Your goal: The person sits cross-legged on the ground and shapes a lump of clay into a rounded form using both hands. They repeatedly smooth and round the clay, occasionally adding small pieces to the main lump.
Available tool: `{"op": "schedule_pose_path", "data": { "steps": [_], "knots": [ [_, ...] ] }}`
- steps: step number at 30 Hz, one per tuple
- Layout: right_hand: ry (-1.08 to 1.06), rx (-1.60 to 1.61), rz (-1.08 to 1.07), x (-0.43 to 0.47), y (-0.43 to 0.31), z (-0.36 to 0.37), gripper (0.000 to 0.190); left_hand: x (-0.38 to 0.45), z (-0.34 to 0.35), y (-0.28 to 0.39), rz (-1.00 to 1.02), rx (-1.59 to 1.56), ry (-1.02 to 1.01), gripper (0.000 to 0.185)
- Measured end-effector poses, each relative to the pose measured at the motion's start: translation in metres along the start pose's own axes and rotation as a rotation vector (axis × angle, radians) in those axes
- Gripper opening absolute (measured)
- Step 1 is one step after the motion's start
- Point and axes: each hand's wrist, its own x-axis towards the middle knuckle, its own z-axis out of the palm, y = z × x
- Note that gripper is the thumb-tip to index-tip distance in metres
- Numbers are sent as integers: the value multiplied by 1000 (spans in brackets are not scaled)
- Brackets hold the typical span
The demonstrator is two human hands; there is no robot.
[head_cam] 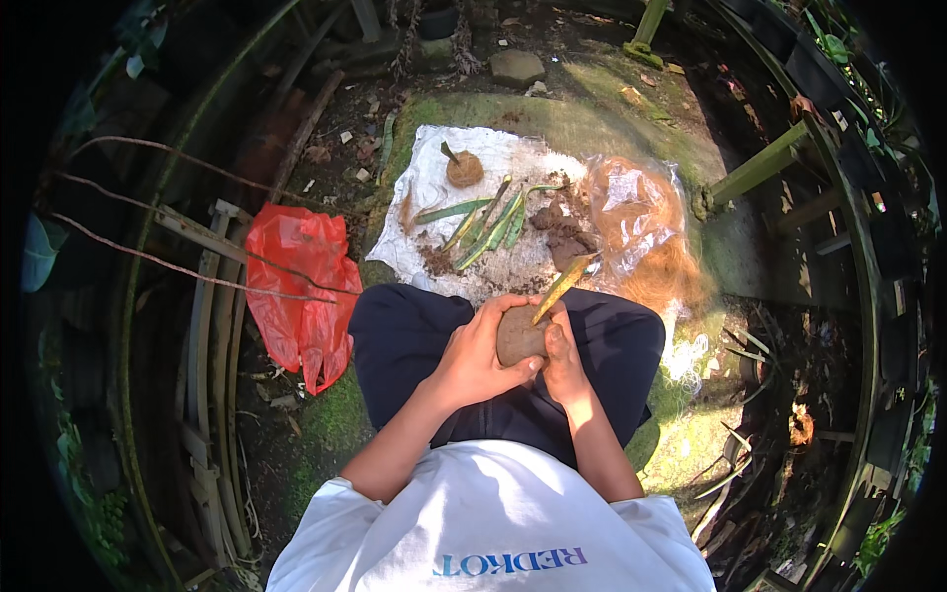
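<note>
Above my lap, a brown ball of soil point(516, 339) is cupped between both hands. A yellow-green snake plant leaf point(562, 287) sticks up out of it, tilted to the right. My left hand point(479, 348) wraps the ball's left side, its thumb across the near face. On the other side, my right hand point(564, 359) presses with a soil-stained thumb. Beyond my knees, several cut snake plant leaves point(492, 226) lie on a white woven sack point(433, 166). A fibre-wrapped ball point(464, 169) with a short leaf stands at its far part. Dark clumps of soil point(558, 226) lie right of the leaves.
A clear plastic bag of brown coconut fibre point(640, 214) sits at the sack's right edge. White string point(688, 362) lies tangled by my right knee. To my left is a red plastic bag point(300, 288), with thin bare stems point(192, 265) crossing over it. Wooden posts point(758, 164) flank the mossy slab.
</note>
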Motion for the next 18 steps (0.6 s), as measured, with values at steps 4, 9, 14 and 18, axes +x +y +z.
{"op": "schedule_pose_path", "data": {
  "steps": [4,9,14,18],
  "knots": [
    [18,-188,-72,3,-4,1,77,-4,-1,-6,-30,-53,-23,75],
    [11,-210,-56,3,-14,4,81,-8,0,-15,59,-70,9,80],
    [30,-8,38,2,-12,13,86,-6,-5,-13,165,36,62,90],
    [-45,-71,-90,5,-17,17,81,-4,0,-25,186,-107,84,93]
  ]
}}
